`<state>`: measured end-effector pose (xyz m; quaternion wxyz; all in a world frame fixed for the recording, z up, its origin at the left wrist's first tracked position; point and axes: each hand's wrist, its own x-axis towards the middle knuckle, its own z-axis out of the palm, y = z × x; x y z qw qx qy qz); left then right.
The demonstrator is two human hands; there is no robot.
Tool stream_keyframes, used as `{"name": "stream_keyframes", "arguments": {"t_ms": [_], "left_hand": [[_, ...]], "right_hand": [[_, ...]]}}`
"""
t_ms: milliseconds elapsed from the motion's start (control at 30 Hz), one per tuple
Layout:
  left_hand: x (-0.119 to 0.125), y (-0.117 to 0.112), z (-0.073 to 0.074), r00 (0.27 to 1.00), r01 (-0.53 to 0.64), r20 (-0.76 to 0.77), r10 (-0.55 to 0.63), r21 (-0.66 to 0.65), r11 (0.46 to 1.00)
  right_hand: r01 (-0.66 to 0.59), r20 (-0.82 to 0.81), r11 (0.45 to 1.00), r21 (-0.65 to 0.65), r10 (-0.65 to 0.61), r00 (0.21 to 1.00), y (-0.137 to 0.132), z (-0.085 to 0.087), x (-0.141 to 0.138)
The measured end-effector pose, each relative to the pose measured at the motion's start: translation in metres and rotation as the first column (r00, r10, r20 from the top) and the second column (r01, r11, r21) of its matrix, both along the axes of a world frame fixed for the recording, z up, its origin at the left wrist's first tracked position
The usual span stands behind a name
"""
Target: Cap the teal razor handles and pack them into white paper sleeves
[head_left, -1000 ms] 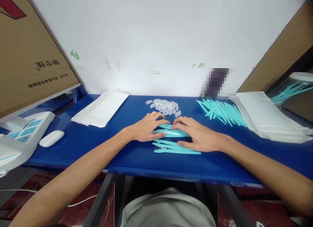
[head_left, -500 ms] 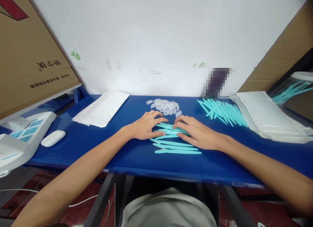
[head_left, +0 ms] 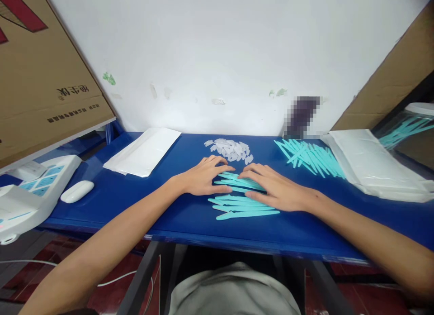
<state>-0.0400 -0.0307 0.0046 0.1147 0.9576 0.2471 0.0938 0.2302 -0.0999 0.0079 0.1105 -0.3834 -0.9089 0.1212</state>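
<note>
Several turquoise eyebrow razors (head_left: 246, 211) lie side by side on the blue table in front of me, roughly in two groups with a gap between them. My left hand (head_left: 207, 177) rests at the left ends of the farther group, thumb and fingers apart. Over the right ends of that group lies my right hand (head_left: 271, 183), its fingers spread and its thumb stretched toward the nearer razors. Fingers cover part of the razors. Just beyond both hands is a heap of small whitish translucent blade caps (head_left: 230, 150).
More turquoise razors (head_left: 308, 156) are piled at the right, beside white plastic packets (head_left: 376, 165). A clear jar (head_left: 403, 125) holds others. To the left are a flat white packet (head_left: 144, 152), a white computer mouse (head_left: 77, 191), a white device (head_left: 56, 188) and a large cardboard box (head_left: 44, 79).
The nearer razors have shifted apart from the farther ones and tilted slightly. My right thumb has lifted and moved a little. The left hand has barely moved.
</note>
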Motion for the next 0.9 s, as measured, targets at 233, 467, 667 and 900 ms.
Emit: {"name": "stream_keyframes", "arguments": {"t_ms": [233, 467, 667, 900], "left_hand": [[-0.0022, 0.0024, -0.0013, 1.000, -0.009, -0.018, 0.010, 0.038, 0.999], [-0.0013, 0.0023, -0.0041, 0.999, -0.025, -0.020, 0.025, 0.004, 1.000], [-0.0009, 0.0019, -0.0049, 0.999, -0.043, -0.021, 0.043, -0.008, 0.999], [-0.0009, 0.0040, -0.0066, 0.997, -0.061, -0.041, 0.062, 0.008, 0.998]], "right_hand": [[0.052, 0.023, 0.998, 0.023, -0.053, 0.998, 0.0015, -0.0028, -0.0019], [0.066, 0.028, 0.996, 0.062, -0.067, 0.997, 0.0040, -0.0054, -0.0012], [0.072, 0.001, 0.995, 0.076, -0.072, 0.997, 0.0054, -0.0055, -0.0006], [0.080, 0.030, 0.994, 0.079, -0.082, 0.996, 0.0061, -0.0054, -0.0003]]}}
